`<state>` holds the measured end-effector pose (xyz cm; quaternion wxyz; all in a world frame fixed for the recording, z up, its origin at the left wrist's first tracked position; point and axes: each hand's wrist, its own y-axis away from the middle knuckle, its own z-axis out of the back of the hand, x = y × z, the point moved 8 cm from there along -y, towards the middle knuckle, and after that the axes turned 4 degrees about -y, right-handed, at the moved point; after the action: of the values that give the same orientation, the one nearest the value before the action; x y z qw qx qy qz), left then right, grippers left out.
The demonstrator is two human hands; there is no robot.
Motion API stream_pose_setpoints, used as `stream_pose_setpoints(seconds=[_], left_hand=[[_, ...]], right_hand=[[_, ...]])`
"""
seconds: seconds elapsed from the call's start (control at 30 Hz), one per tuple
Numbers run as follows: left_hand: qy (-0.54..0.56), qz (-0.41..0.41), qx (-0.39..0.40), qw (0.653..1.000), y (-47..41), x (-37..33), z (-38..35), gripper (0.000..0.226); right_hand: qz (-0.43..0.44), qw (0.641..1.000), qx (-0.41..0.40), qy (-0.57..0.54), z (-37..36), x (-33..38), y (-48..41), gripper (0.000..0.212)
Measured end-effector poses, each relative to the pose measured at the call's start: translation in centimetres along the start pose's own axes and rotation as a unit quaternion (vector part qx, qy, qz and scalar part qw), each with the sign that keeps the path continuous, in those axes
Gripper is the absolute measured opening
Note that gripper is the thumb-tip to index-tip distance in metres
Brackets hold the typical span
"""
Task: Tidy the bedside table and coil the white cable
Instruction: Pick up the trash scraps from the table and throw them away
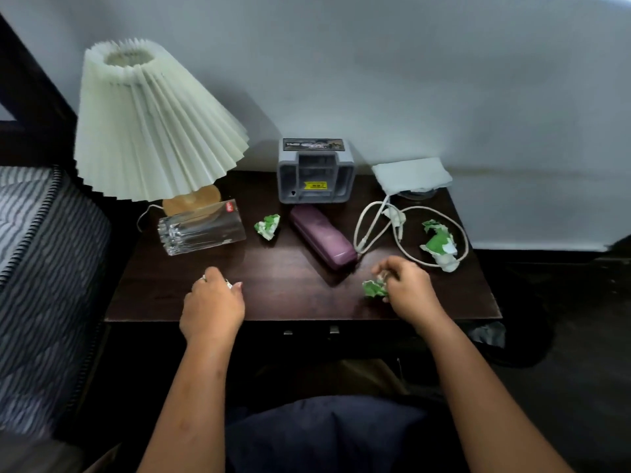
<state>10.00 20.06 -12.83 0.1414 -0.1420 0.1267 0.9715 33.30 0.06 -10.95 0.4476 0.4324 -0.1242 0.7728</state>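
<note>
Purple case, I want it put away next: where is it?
Head view: the purple case lies in the middle of the bedside table, in front of the grey box, the white cable just to its right.

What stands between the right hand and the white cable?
Nothing visible stands between them: only bare table top separates the right hand from the white cable. But that hand already grips a crumpled green paper, and a second green paper lies inside the cable's loop, its near end over the cable.
</note>
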Motion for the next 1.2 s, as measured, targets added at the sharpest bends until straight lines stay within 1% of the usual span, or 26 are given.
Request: stream_pose_setpoints(seconds=[0.1,0.13,0.2,0.27,0.3,0.33,0.43,0.57,0.6,0.67,0.73,0.8,0.87,0.93,1.0,1.07,1.1,1.13,1.2], left_hand=[[0.001,-0.045,-0.004,0.999,0.4,-2.0,0.2,0.031],[0.01,-0.061,-0.005,0.998,0.6,-2.8,0.3,0.028],[0.041,-0.084,-0.004,0.996,0.8,-4.3,0.5,0.019],[0.074,-0.092,-0.003,0.993,0.7,-5.2,0.8,0.005],[0.085,-0.098,-0.007,0.992,0.5,-5.6,0.9,0.004],[0.096,-0.109,-0.016,0.989,0.3,-6.0,1.2,0.009],[0.127,-0.156,-0.049,0.978,0.0,-7.2,1.7,0.018],[0.147,-0.175,-0.056,0.972,-0.6,-8.4,1.1,0.023],[0.144,-0.175,-0.05,0.973,-0.6,-8.7,1.0,0.027],[0.12,-0.175,-0.036,0.977,-0.9,-9.2,0.6,0.035],[0.089,-0.18,-0.014,0.979,-1.4,-9.6,-0.2,0.045],[0.062,-0.177,0.017,0.982,-2.3,-9.6,-1.1,0.055],[0.043,-0.168,0.046,0.984,-3.1,-9.5,-1.8,0.061],[0.031,-0.174,0.062,0.982,-3.7,-9.7,-2.1,0.065],[0.01,-0.186,0.073,0.98,-4.1,-10.0,-2.5,0.065],[-0.018,-0.181,0.079,0.98,-4.3,-10.2,-2.8,0.059],[-0.03,-0.177,0.075,0.981,-4.3,-10.2,-2.8,0.055],[-0.041,-0.177,0.065,0.981,-4.3,-10.4,-2.7,0.052],[-0.052,-0.185,0.037,0.981,-4.3,-10.6,-2.3,0.044]], right_hand=[[-0.01,0.991,-0.12,-0.052,3.9,-0.4,-0.5,0.018],[-0.015,0.986,-0.156,-0.051,5.1,-0.6,-0.8,0.017],[-0.027,0.976,-0.218,-0.008,7.1,-1.1,-1.4,0.018],[-0.037,0.966,-0.253,0.051,8.2,-1.2,-2.0,0.02],[-0.04,0.962,-0.258,0.08,8.4,-1.3,-2.3,0.021],[-0.041,0.96,-0.255,0.107,8.5,-1.3,-2.7,0.024],[-0.054,0.958,-0.227,0.168,8.3,-2.0,-3.6,0.034],[-0.095,0.957,-0.187,0.201,8.3,-3.5,-4.6,0.049],[-0.105,0.957,-0.176,0.206,8.3,-3.7,-4.8,0.05],[-0.109,0.955,-0.172,0.217,8.4,-3.8,-5.2,0.04],[-0.09,0.957,-0.193,0.199,9.0,-3.4,-5.6,0.028],[-0.054,0.961,-0.225,0.154,10.0,-2.7,-5.9,0.025],[-0.022,0.959,-0.26,0.111,11.1,-2.2,-6.2,0.03],[-0.013,0.952,-0.295,0.081,12.0,-2.0,-6.1,0.037],[-0.012,0.945,-0.323,0.038,12.5,-2.4,-6.2,0.043],[-0.02,0.939,-0.343,0.007,12.8,-3.1,-6.5,0.045],[-0.023,0.938,-0.347,0.002,12.9,-3.2,-6.7,0.041],[-0.026,0.937,-0.349,0.001,12.9,-3.3,-7.0,0.034],[-0.035,0.939,-0.342,0.006,12.6,-3.4,-7.5,0.01]])
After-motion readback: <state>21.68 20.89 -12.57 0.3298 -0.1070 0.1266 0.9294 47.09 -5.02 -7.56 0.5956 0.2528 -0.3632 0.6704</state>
